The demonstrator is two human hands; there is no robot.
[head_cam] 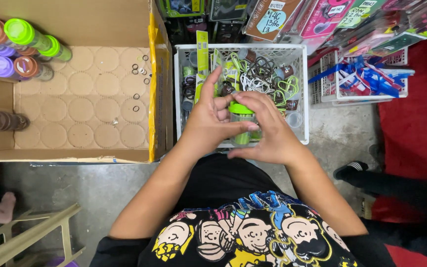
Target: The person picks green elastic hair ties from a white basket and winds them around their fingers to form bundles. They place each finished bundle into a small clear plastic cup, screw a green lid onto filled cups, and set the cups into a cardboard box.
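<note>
Green-lidded and clear, the small bottle [242, 123] sits between both hands over the white basket [300, 89] of loose rings and caps. The grip looks light and fingertip-only, so I judge the bottle could slip or tilt into the basket's clutter if either hand loosens. The left hand [211, 121] is half closed, thumb pressed across the bottle, forefinger raised free. The right hand [268, 131] curls round its far side, fingers bent over the lid.
</note>
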